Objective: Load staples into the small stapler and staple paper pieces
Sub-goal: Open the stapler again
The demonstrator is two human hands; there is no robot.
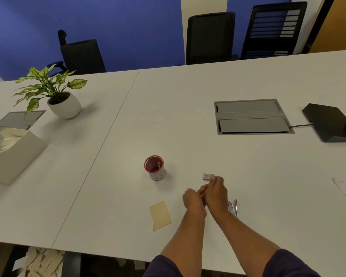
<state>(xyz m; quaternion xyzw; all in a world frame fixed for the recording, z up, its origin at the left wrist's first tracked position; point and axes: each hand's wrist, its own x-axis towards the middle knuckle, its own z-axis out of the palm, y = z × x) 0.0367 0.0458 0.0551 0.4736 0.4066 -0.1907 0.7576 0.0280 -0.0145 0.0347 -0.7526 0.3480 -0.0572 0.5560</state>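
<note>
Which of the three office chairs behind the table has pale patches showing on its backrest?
The rightmost chair; its dark back shows pale striped patches, while the middle chair and left chair look plain dark.

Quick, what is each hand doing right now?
Left hand: fingers curled, contents hidden; cannot tell.
Right hand: reaching to the small box; grip unclear.

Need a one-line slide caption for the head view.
Both hands, left hand and right hand, meet over the white table beside a small staple box, tan paper nearby.
</note>
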